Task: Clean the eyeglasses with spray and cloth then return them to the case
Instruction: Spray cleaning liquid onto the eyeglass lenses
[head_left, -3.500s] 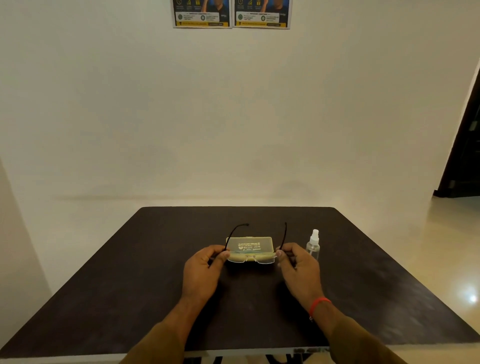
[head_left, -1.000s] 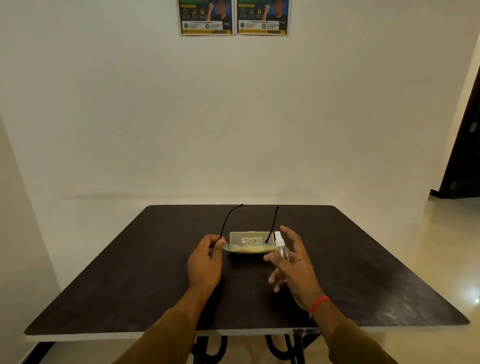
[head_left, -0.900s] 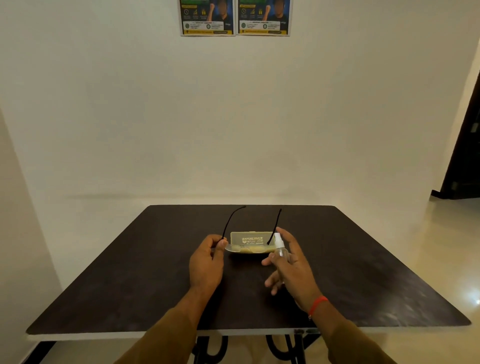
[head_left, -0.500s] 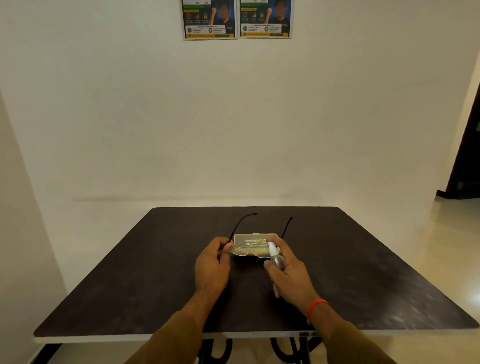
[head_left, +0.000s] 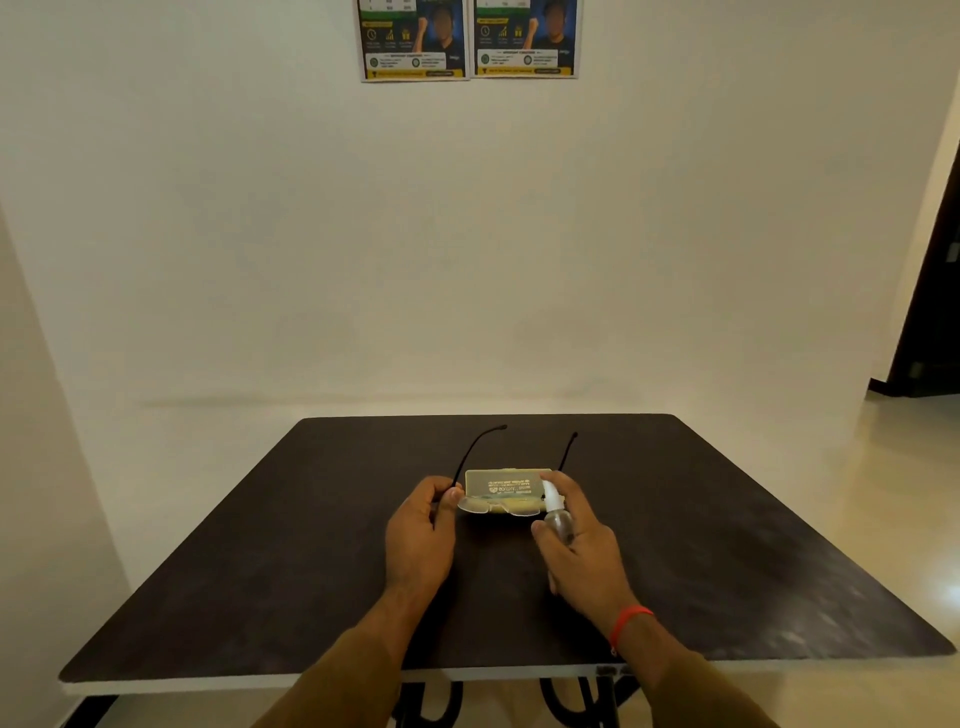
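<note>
Left hand (head_left: 421, 535): raised just over the counter, thumb and fingers pinching one end of the eyeglasses' frame, near the hinge.
Right hand (head_left: 582, 551): curled round a small spray bottle, thumb on the near side and one finger lying up along the top by the nozzle. A red wristband (head_left: 626, 621) sits on this wrist.
Eyeglasses (head_left: 496, 506): clear lenses w/ thin black temple arms, held btwn the two hands. Lenses face the person and both arms are unfolded, pointing away past the fingertips. Only the left hand grips them. Can't tell if they touch the case behind.
Spray bottle (head_left: 558, 514): clear body, white nozzle, tilted a little. The nozzle is right beside the lens nearest the right hand.
Case (head_left: 506, 486): pale yellow, see-through plastic w/ print on top, flat on the counter just beyond the fingertips, btwn the hands. The lenses overlap its near edge from where I stand. Can't tell if the lid is latched.
Counter (head_left: 727, 545): dark, square-ish top w/ a light edge; both forearms in brown sleeves reach over its near side.
Beyond the hands: plain white wall w/ two posters (head_left: 467, 39) high up. A dark doorway (head_left: 935, 312) is off to the right-hand side.
</note>
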